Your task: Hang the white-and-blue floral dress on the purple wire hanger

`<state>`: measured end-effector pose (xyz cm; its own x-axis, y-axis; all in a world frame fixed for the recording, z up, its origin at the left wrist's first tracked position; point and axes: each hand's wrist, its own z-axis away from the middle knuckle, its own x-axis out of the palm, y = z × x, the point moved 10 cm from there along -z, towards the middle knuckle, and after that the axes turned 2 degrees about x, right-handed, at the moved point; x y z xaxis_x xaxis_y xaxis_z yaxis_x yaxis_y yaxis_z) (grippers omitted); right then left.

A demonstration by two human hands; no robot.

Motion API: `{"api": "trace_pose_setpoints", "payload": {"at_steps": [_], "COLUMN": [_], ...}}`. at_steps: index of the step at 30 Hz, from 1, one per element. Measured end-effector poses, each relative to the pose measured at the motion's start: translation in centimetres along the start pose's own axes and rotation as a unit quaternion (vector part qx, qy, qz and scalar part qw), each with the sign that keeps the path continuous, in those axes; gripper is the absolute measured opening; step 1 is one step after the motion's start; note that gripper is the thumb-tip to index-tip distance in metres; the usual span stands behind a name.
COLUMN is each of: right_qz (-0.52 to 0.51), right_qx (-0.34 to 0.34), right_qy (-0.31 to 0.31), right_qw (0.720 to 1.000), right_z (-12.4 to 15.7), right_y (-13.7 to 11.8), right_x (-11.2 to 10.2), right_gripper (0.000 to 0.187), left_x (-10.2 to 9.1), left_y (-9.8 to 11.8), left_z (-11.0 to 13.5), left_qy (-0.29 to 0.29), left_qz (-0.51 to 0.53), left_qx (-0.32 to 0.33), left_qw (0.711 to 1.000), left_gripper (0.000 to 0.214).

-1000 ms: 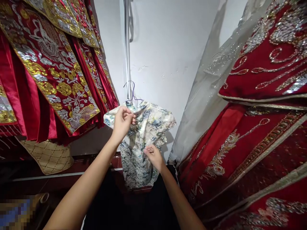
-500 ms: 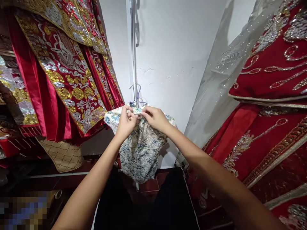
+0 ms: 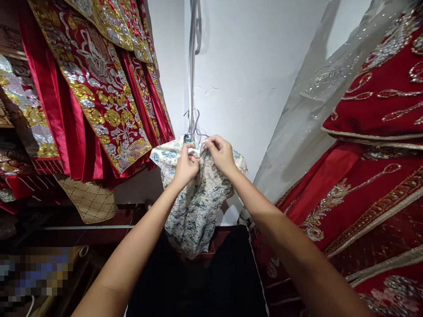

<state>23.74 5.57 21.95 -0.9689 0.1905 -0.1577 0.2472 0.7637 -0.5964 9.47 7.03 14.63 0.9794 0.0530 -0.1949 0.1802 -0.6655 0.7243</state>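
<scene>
A short-sleeved blouse (image 3: 194, 211), cream with a blue and green pattern, hangs in front of me on a thin purple hanger (image 3: 197, 121). My left hand (image 3: 187, 165) pinches the front of the blouse just below the collar. My right hand (image 3: 218, 152) grips the other side of the neckline between thumb and fingers, a little higher. Between the two hands the front stands slightly parted at the top. Any fastening under my fingertips is too small to make out.
A metal pole (image 3: 191, 66) runs up the white wall (image 3: 241, 53) behind the hanger. Red and gold embroidered garments (image 3: 109, 88) hang at the left. A beaded red dress (image 3: 370, 119) and sheer sparkly white fabric (image 3: 297, 110) hang at the right.
My hands have moved apart, the right one going up and to the right with its side of the neckline. The blouse front has opened a little at the collar. The view has shifted slightly.
</scene>
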Motion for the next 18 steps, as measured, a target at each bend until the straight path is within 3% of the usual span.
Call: {"api": "trace_pose_setpoints", "payload": {"at_steps": [5,9,13,18], "right_qz": [-0.106,-0.253,-0.409,-0.449], "right_qx": [0.056,0.146,0.236,0.296], "right_qy": [0.142,0.174,0.154,0.253], "right_qw": [0.983,0.940,0.868,0.804], "right_z": [-1.5,-0.1,3.5,9.7], "right_y": [1.8,4.9,8.6,14.4], "right_x": [-8.0,-14.4,-16.4,-16.7], "right_gripper": [0.024,0.015,0.020,0.028], "left_x": [1.3,-0.4,-3.1,-5.0], "left_y": [-3.8,-4.5,-2.6,-2.5], "left_z": [3.8,4.4,1.3,-2.6], "left_qy": [-0.068,-0.027,0.065,0.104], "left_qz": [-0.101,-0.115,-0.141,-0.107], "left_qx": [-0.050,-0.048,-0.008,-0.003], "left_qw": [0.991,0.992,0.988,0.989], "left_gripper": [0.043,0.024,0.030,0.040]}}
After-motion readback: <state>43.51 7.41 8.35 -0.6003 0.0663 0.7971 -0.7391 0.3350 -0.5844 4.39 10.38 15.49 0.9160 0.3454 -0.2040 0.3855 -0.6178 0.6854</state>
